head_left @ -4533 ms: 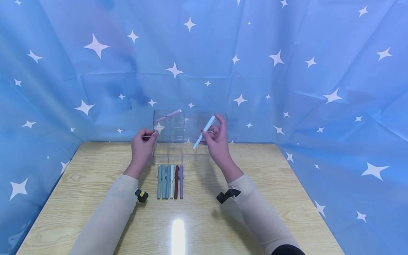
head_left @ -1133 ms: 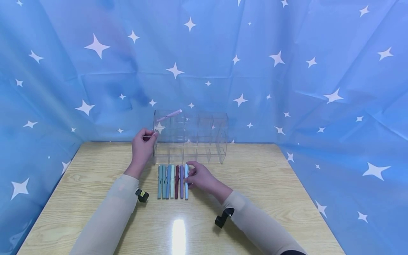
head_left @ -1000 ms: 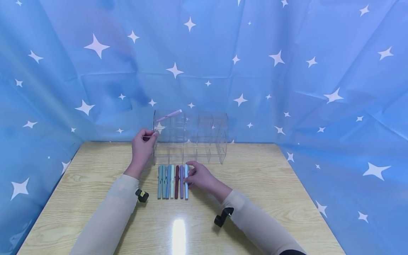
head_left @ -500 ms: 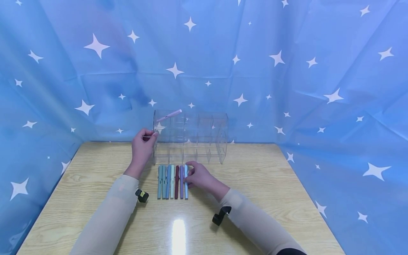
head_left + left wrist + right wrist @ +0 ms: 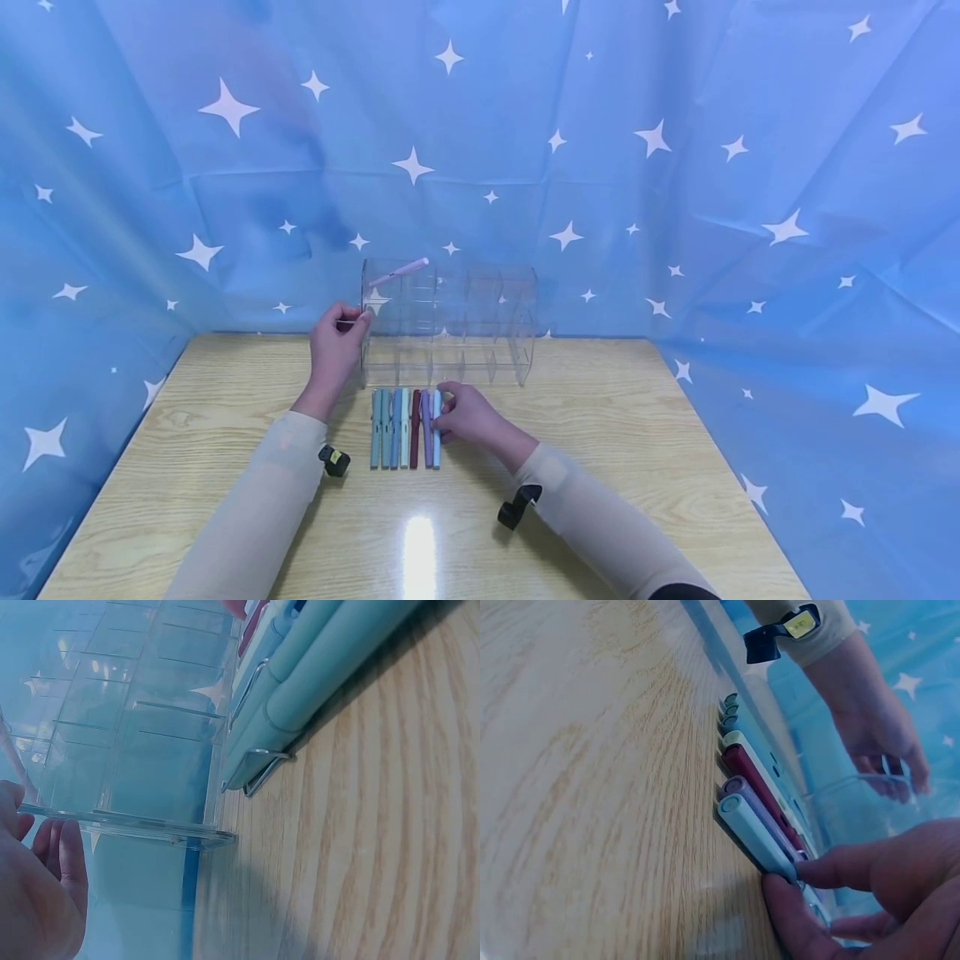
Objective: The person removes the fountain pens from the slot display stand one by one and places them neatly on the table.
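Observation:
My right hand (image 5: 472, 417) pinches a light blue pen (image 5: 437, 450) between thumb and fingers at the right end of a row of pens on the table. In the right wrist view the light blue pen (image 5: 754, 832) lies close alongside a purple pen (image 5: 769, 817), followed by a dark red pen (image 5: 756, 780) and several green and blue ones. With thumb and fingers, my left hand (image 5: 336, 342) grips the left side wall of a clear plastic organizer (image 5: 150, 825). A lilac pen (image 5: 405, 268) leans slantwise in the organizer's upper left compartment.
The organizer stands at the back of the wooden table (image 5: 615, 467), just behind the pens. A blue star-patterned cloth (image 5: 480, 108) hangs behind it and at both sides. Each sleeve carries a small black wrist camera (image 5: 333, 460).
The light blue pen, earlier held up in front of the organizer, is now down beside the purple pen. Lately my right hand has nudged it slightly left. My left hand has stayed put.

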### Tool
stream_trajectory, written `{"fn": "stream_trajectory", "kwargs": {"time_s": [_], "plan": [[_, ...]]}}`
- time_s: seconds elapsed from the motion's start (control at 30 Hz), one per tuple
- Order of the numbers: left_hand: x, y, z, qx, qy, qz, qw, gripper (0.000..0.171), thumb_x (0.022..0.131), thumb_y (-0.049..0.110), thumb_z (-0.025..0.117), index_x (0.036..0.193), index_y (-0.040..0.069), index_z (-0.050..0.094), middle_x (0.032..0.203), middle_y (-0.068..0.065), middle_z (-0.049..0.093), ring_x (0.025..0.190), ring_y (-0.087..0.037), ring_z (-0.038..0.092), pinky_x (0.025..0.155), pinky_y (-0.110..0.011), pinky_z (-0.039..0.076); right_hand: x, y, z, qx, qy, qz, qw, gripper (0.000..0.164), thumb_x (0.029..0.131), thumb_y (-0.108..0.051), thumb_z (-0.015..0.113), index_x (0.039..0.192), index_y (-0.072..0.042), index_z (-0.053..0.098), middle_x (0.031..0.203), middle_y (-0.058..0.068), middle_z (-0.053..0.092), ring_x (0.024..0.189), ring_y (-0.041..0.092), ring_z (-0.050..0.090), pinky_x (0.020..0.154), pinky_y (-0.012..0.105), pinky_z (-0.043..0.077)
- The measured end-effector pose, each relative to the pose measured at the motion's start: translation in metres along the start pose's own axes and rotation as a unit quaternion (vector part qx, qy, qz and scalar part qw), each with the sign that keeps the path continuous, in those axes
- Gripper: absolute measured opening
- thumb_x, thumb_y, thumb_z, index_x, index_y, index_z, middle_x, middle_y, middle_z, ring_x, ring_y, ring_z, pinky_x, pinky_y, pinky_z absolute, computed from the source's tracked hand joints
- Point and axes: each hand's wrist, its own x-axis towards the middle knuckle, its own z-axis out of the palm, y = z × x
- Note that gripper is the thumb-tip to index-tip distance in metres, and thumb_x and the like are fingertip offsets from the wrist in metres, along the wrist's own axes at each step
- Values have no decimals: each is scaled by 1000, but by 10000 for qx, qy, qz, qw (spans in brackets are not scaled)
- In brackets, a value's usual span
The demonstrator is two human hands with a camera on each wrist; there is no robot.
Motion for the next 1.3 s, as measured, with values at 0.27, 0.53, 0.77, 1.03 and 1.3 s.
{"fn": "stream_trajectory", "kwargs": {"time_s": [0.27,0.53,0.77,1.03,1.3], "plan": [[1,-1,0,6,4,66,10000,24,107,23,77,110,1,68,104,-13,68,92,-24,62,71,-23,54,0,2,0,-12,33,-60,10000,87,93,12,79,168,2,37,101,16,64,78,26,71,71,36,67],[2,-1,-1,20,16,64,10000,26,107,26,77,109,2,68,103,-11,68,92,-23,62,71,-23,54,-2,2,-2,218,-55,-114,9997,88,93,12,78,169,3,35,102,16,63,81,27,72,74,37,68],[2,0,-1,20,14,30,10000,23,106,24,78,108,3,68,103,-12,68,91,-24,62,70,-24,54,-3,6,-4,440,-46,-116,9990,86,94,10,79,168,4,36,104,16,64,83,26,74,76,38,68],[1,-1,-1,58,-5,29,10000,26,107,27,77,110,2,68,103,-12,68,91,-25,62,70,-24,54,-5,11,-8,587,54,-82,9982,82,96,4,80,167,2,40,109,16,66,89,26,73,78,39,68],[0,-1,-1,32,3,55,10000,25,107,25,77,109,2,68,103,-12,68,91,-24,62,70,-24,54,-8,8,-13,203,424,-232,9986,77,93,-6,85,161,-4,50,117,12,66,97,25,70,83,36,66]]}}
